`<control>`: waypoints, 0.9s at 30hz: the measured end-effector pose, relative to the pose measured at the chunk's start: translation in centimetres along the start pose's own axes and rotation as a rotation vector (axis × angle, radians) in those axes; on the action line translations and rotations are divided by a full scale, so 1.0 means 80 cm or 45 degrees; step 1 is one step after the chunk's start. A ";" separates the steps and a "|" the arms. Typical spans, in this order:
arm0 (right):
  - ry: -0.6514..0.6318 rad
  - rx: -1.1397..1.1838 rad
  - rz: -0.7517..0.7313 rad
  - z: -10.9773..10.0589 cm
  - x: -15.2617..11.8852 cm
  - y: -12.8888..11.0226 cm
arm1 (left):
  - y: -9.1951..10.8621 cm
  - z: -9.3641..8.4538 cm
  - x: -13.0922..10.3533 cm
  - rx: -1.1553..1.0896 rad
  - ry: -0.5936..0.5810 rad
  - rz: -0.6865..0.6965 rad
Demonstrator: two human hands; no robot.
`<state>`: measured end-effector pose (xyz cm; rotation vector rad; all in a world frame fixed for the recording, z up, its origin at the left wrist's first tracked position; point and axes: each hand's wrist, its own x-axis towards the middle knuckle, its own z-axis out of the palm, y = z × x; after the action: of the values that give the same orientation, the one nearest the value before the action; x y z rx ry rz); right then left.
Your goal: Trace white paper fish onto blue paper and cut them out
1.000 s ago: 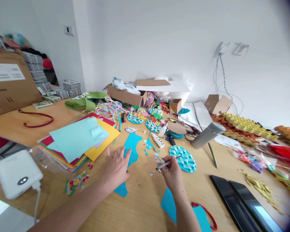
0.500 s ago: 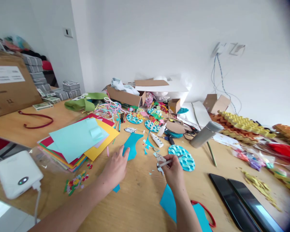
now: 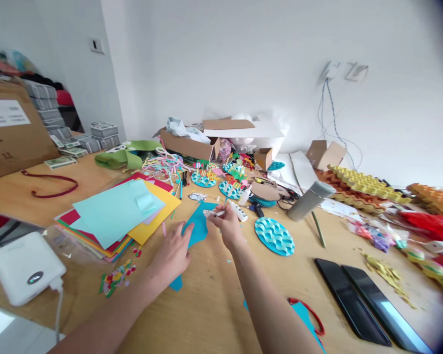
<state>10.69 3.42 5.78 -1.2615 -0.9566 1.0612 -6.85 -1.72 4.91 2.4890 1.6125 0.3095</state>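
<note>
A blue paper piece (image 3: 200,231) lies at the middle of the table. My left hand (image 3: 175,250) rests on its left edge with the fingers apart. Over the paper's upper right part, my right hand (image 3: 227,226) is closed on a pen (image 3: 218,213), with a small pale paper cutout (image 3: 207,213) at its fingertips. A white glue bottle (image 3: 239,212) stands partly hidden just behind that hand. To the right lies a round disc with blue wave strips (image 3: 274,236).
Colored paper sheets (image 3: 114,211) are stacked at left, near a white power bank (image 3: 27,268). At right are a grey tumbler (image 3: 310,201) and two black phones (image 3: 349,300). Red-handled scissors (image 3: 312,314) lie by my right forearm.
My right hand has moved left and up with the pen and the pale cutout, from beside the wavy disc to over the blue paper. My left hand has shifted slightly left.
</note>
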 end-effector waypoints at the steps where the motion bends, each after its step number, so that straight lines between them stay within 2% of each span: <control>1: 0.014 -0.027 0.026 0.006 0.010 0.003 | 0.000 0.002 -0.001 -0.002 -0.002 -0.007; 6: 0.016 -0.074 0.098 0.021 0.030 0.018 | 0.000 0.013 -0.004 -0.022 0.027 0.010; 9: 0.013 -0.076 0.074 0.021 0.023 0.016 | 0.002 0.011 -0.007 -0.051 0.015 0.006; 13: 0.043 -0.084 0.011 0.014 0.001 0.001 | 0.008 -0.002 -0.016 -0.082 -0.015 0.011; 17: 0.110 -0.030 -0.105 -0.007 -0.048 -0.011 | 0.010 -0.017 -0.032 -0.134 -0.010 0.043; 19: 0.184 0.042 -0.130 -0.022 -0.086 -0.011 | 0.009 -0.022 -0.039 -0.163 -0.024 0.141; 24: 0.343 0.125 0.074 -0.053 -0.183 0.011 | 0.001 -0.028 -0.051 -0.135 -0.202 0.472; 27: 0.399 0.155 0.156 -0.062 -0.219 0.034 | -0.002 -0.025 -0.050 -0.083 -0.276 0.585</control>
<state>10.81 -14.79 2.92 -1.3495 -0.5751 0.9647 -9.11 -5.28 6.42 2.7063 0.9272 0.1337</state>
